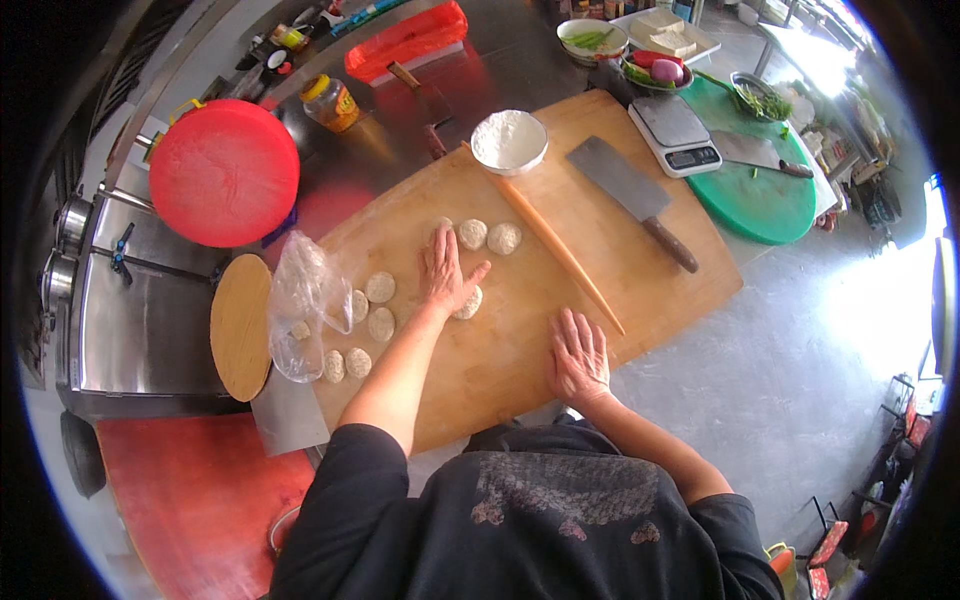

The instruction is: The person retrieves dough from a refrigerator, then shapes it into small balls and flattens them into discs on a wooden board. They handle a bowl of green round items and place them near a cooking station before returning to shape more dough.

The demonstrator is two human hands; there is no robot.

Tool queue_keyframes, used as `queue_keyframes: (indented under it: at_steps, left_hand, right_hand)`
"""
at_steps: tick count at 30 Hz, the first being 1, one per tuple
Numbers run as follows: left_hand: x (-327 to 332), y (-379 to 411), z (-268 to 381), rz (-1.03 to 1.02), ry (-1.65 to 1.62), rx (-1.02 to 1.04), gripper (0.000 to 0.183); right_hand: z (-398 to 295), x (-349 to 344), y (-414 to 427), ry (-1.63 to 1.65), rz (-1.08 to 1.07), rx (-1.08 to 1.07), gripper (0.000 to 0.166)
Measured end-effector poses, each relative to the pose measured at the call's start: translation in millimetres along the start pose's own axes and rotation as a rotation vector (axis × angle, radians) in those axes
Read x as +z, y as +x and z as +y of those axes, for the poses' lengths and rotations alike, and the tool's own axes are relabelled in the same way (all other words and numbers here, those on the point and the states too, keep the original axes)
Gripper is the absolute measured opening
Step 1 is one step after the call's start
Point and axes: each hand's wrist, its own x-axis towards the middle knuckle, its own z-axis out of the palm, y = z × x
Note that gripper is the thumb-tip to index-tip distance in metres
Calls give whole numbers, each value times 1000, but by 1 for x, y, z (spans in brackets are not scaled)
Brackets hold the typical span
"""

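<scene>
My left hand point(444, 277) lies palm down on the wooden board point(495, 375), fingers pointing away and thumb spread. A dough ball point(470, 302) shows partly from under its palm side, and another dough piece point(444, 223) peeks out at the fingertips. Just beyond sit two floured dough balls point(504, 238). Several more dough balls point(381, 324) are to the left, some beside a clear plastic bag point(300, 300). Near the board's front edge my right hand point(579, 356) rests flat with nothing in it. Closest to it is the end of a tapered wooden rolling pin point(559, 244).
A bowl of flour point(510, 141) stands at the board's far edge. A cleaver point(622, 180) lies right of the rolling pin. Farther right are a digital scale point(670, 127) and a green cutting board point(757, 199) with a knife point(750, 150). A red round board point(225, 172) stands left.
</scene>
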Motion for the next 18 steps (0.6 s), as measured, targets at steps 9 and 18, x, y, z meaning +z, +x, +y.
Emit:
queue_keyframes:
  at_steps: [9,18]
  left_hand:
    - [12,-2,4,43,-52,32,92]
    - [19,43,1,147,-4,124,76]
  right_hand:
    - [-3,-7,2,-29,-38,33,54]
    - [-11,-7,9,-30,-2,38,52]
